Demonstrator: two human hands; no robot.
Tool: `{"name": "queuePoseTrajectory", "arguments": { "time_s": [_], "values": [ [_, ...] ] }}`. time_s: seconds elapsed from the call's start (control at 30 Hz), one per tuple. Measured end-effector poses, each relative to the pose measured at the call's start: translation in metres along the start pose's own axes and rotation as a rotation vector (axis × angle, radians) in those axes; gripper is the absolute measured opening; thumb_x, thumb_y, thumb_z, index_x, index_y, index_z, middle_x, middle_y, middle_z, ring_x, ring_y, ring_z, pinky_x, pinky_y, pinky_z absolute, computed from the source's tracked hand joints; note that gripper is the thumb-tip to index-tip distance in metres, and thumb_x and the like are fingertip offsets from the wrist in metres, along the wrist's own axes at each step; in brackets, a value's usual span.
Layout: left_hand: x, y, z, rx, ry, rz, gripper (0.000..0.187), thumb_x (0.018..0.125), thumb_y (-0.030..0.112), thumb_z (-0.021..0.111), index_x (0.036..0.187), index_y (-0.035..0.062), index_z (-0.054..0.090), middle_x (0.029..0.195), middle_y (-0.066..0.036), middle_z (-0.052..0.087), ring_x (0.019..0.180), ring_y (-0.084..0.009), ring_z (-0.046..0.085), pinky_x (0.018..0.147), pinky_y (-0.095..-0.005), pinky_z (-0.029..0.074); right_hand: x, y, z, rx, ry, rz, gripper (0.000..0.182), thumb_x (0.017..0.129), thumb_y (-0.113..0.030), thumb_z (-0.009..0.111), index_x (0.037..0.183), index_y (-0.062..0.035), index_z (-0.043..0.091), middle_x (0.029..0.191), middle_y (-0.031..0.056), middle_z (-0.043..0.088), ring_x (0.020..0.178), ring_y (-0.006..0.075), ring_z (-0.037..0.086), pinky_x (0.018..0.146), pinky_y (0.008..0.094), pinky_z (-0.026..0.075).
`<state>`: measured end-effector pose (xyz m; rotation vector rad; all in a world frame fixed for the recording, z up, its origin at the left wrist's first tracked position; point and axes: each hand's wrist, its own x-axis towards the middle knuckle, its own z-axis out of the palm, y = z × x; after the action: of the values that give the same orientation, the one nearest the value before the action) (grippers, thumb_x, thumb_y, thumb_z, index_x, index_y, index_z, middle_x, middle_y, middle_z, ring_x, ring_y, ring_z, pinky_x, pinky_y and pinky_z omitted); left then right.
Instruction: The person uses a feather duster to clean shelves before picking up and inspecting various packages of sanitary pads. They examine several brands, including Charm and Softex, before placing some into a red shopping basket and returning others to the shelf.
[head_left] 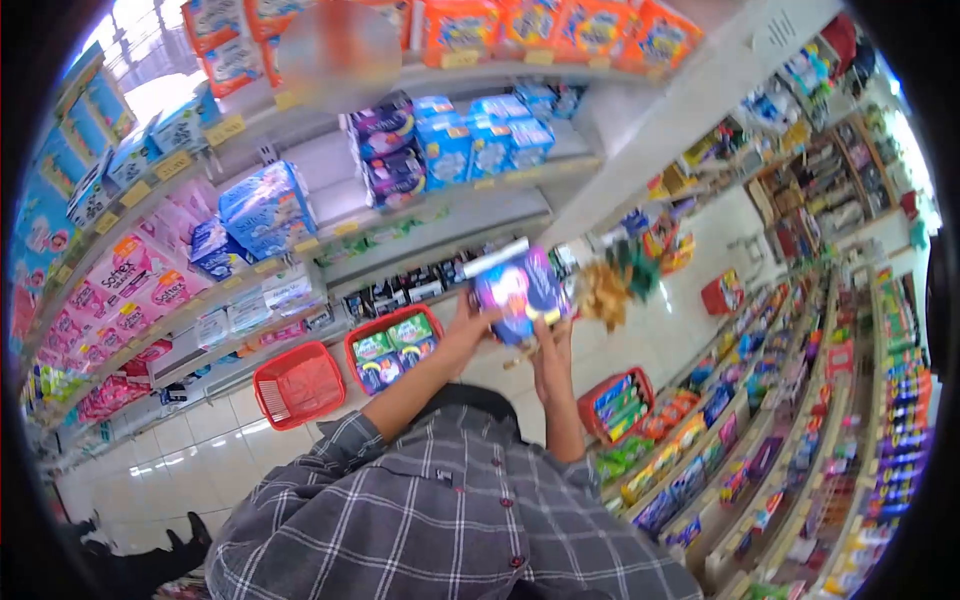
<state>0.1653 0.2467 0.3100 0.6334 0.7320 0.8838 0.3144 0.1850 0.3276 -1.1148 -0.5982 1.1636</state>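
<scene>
L hand (pixel 468 328) & R hand (pixel 551 355) grasp purple-blue pkg (pixel 518 290) btwn them. Red bskt (pixel 300 385) on floor (pixel 190 485), beside full bskt (pixel 352 362).

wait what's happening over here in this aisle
A person in a checked shirt holds a purple-and-blue pack in the left hand and right hand, in front of a store shelf. On the floor below stand two red baskets side by side, the right one holding green and dark packs.

Held pack (pixel 518 292) central, 2 baskets (pixel 300 385) on floor (pixel 235 450) left, shelves (pixel 335 195) behind; 1 right-hand basket (pixel 588 416), beside racks (pixel 740 500)
</scene>
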Motion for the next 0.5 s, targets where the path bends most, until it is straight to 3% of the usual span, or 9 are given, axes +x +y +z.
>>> {"name": "queuePoseTrajectory", "arguments": {
  "time_s": [0.07, 0.13, 0.23, 0.3, 0.37, 0.47, 0.5],
  "values": [
    [0.006, 0.007, 0.003, 0.014, -0.027, 0.14, 0.089, 0.08, 0.025, 0.075, 0.145, 0.0097, 0.016, 0.133, -0.012, 0.045, 0.121, -0.0224, 0.048, 0.092, -0.037, 0.047, 0.008, -0.005, -0.015, -0.222, 0.028, -0.054, 0.052, 0.091, -0.019, 0.067, 0.13, -0.0081, 0.036, 0.122, 0.0085, 0.051, 0.107, 0.0149, 0.053, 0.089, 0.0324, 0.047],
    [0.001, 0.027, 0.012, 0.021, -0.036, 0.11, 0.089, 0.08, 0.025, 0.075, 0.145, 0.0101, 0.016, 0.135, -0.011, 0.044, 0.123, -0.0227, 0.046, 0.096, -0.0389, 0.045, 0.013, -0.017, -0.019, -0.169, 0.038, -0.139, 0.044, 0.091, -0.018, 0.067, 0.122, -0.007, 0.038, 0.119, 0.0101, 0.051, 0.105, 0.0145, 0.053, 0.089, 0.0304, 0.046],
    [0.002, 0.033, 0.013, 0.195, -0.122, 0.079, 0.085, 0.084, 0.033, 0.072, 0.146, 0.0101, 0.017, 0.138, -0.011, 0.042, 0.127, -0.0231, 0.044, 0.102, -0.0408, 0.042, 0.021, -0.045, -0.014, -0.203, -0.017, -0.148, 0.037, 0.091, -0.017, 0.068, 0.11, -0.0063, 0.038, 0.116, 0.0121, 0.053, 0.104, 0.0151, 0.054, 0.088, 0.0289, 0.046],
    [0.009, 0.024, 0.019, 0.057, -0.135, 0.14, 0.082, 0.087, 0.043, 0.066, 0.146, 0.0105, 0.019, 0.14, -0.011, 0.04, 0.127, -0.0221, 0.045, 0.1, -0.0413, 0.043, 0.022, -0.059, -0.015, -0.187, -0.063, -0.136, 0.034, 0.09, -0.016, 0.068, 0.101, -0.0071, 0.036, 0.113, 0.012, 0.054, 0.102, 0.0153, 0.055, 0.087, 0.0296, 0.047],
    [0.016, 0.019, 0.031, -0.052, -0.173, 0.182, 0.077, 0.091, 0.06, 0.054, 0.145, 0.0121, 0.027, 0.14, -0.009, 0.042, 0.125, -0.0204, 0.049, 0.097, -0.0407, 0.047, 0.027, -0.061, -0.021, -0.212, -0.062, -0.193, 0.032, 0.091, -0.015, 0.066, 0.1, -0.0074, 0.037, 0.11, 0.0112, 0.056, 0.097, 0.014, 0.056, 0.086, 0.029, 0.047],
    [0.024, 0.02, 0.04, -0.166, -0.157, 0.034, 0.069, 0.092, 0.059, 0.052, 0.141, 0.0137, 0.035, 0.135, -0.007, 0.049, 0.121, -0.0189, 0.054, 0.095, -0.0396, 0.051, 0.037, -0.068, -0.031, -0.219, -0.077, -0.241, 0.027, 0.094, -0.016, 0.063, 0.1, -0.0078, 0.038, 0.105, 0.0097, 0.057, 0.091, 0.0125, 0.056, 0.082, 0.0276, 0.048],
    [0.027, 0.017, 0.044, -0.166, -0.138, 0.1, 0.062, 0.093, 0.055, 0.053, 0.138, 0.0139, 0.04, 0.13, -0.005, 0.054, 0.115, -0.0177, 0.058, 0.093, -0.0382, 0.053, 0.04, -0.074, -0.038, -0.199, -0.083, -0.228, 0.026, 0.095, -0.017, 0.062, 0.101, -0.0078, 0.038, 0.102, 0.0089, 0.058, 0.089, 0.0122, 0.056, 0.079, 0.0268, 0.048]
  ]
}}
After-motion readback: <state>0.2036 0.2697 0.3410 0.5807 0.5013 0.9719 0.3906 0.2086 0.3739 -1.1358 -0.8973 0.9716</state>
